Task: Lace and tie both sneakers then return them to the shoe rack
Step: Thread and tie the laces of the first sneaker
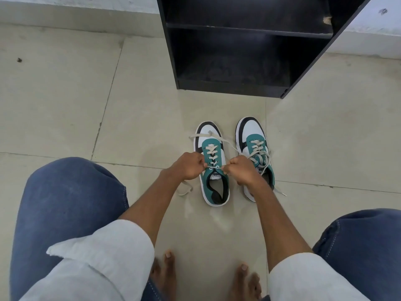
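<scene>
Two teal, white and black sneakers stand side by side on the floor, toes pointing away from me. On the left sneaker (211,161) the cream lace is threaded up to the top eyelets. My left hand (188,166) and my right hand (239,170) each pinch one end of that lace (213,167) at the top eyelets and pull it sideways. Loose lace ends trail over the toe and beside the heel. The right sneaker (253,140) is laced, and its lace lies loose across the tongue; my right hand covers its middle.
A black shoe rack (249,31) with bare shelves stands just beyond the sneakers, against the white wall. The floor is pale tile (86,105). My knees in blue jeans flank the view, and my bare feet (206,276) rest at the bottom.
</scene>
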